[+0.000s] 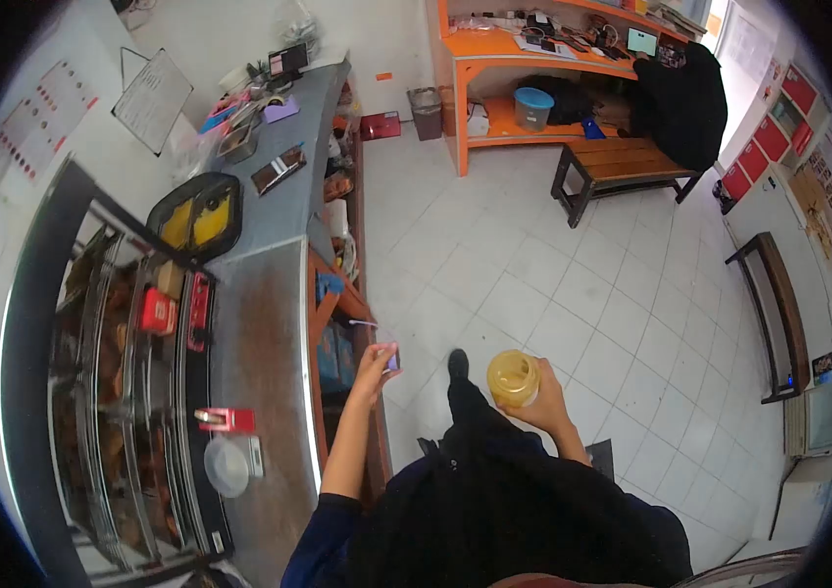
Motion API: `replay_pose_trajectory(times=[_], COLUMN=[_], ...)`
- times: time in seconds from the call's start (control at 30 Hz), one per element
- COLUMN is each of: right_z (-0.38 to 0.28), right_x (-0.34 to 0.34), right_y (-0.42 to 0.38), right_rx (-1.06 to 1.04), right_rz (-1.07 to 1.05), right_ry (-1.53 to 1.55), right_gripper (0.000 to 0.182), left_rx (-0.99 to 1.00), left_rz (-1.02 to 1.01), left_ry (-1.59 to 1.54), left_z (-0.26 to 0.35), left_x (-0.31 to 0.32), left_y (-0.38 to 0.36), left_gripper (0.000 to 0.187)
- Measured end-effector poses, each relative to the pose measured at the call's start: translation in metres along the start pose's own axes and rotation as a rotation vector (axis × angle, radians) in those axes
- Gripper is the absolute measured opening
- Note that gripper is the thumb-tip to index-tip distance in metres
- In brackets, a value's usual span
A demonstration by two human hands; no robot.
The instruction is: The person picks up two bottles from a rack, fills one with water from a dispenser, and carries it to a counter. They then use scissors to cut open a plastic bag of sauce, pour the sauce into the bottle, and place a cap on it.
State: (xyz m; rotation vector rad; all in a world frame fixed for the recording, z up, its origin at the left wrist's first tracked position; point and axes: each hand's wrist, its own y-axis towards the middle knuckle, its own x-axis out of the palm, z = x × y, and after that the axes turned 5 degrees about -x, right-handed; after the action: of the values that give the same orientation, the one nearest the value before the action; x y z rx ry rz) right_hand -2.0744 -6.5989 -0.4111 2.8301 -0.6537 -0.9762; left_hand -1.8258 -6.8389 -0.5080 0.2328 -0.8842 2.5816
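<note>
My right hand (536, 404) is closed around a wide-mouthed clear jar (514, 376) with a yellow substance inside, held above the floor in front of my body. The jar's round mouth faces up toward me. To the left, beside the counter's edge, my left hand (374, 372) pinches a small purple object (394, 360), mostly hidden by the fingers; I cannot tell what kind it is. A thin pale stick-like piece (363, 323) shows just above that hand.
A metal-topped counter (259, 323) runs along my left, bearing a black tray (223, 241) with yellow contents, a clear bowl (226, 466) and a glass display case (126, 412). Ahead, a person in black (695, 108) sits on a wooden bench (622, 162) at an orange desk (494, 47).
</note>
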Motion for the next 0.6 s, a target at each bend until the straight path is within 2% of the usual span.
replay_pose_trajectory(times=[0.07,0.13,0.23,0.3,0.4,0.47,0.6], right_z=[0.026,0.041,0.057,0.065,0.063,0.057,0.053], right_x=[0.012,0.015,0.032,0.052,0.089,0.114,0.163], right_y=[0.057,0.128,0.243,0.32,0.428,0.5,0.615], right_rx=[0.021,0.006,-0.085,-0.184,-0.301,-0.382,-0.365], right_rz=[0.021,0.003,-0.077,-0.137,-0.254,-0.324,-0.442], right_ry=[-0.035,-0.042,0.009,0.044,0.0,0.037,0.127], right_gripper=[0.072,0.074,0.076,0.076,0.076,0.076,0.074], left_rx=[-0.016,-0.065,-0.104,-0.041,0.083,0.16,0.254], left_rz=[-0.008,0.073,0.148,0.292,0.354,0.503,0.686], left_ry=[-0.01,-0.112,-0.212,-0.179,-0.332,-0.356,-0.303], left_z=[0.024,0.057,0.091,0.134,0.173,0.197,0.255], left_x=[0.005,0.002,-0.034,-0.043,-0.076,-0.085,-0.114], left_y=[0.052,0.091,0.149,0.165,0.192,0.213,0.29], left_gripper=[0.03,0.027,0.024,0.024,0.023,0.023,0.027])
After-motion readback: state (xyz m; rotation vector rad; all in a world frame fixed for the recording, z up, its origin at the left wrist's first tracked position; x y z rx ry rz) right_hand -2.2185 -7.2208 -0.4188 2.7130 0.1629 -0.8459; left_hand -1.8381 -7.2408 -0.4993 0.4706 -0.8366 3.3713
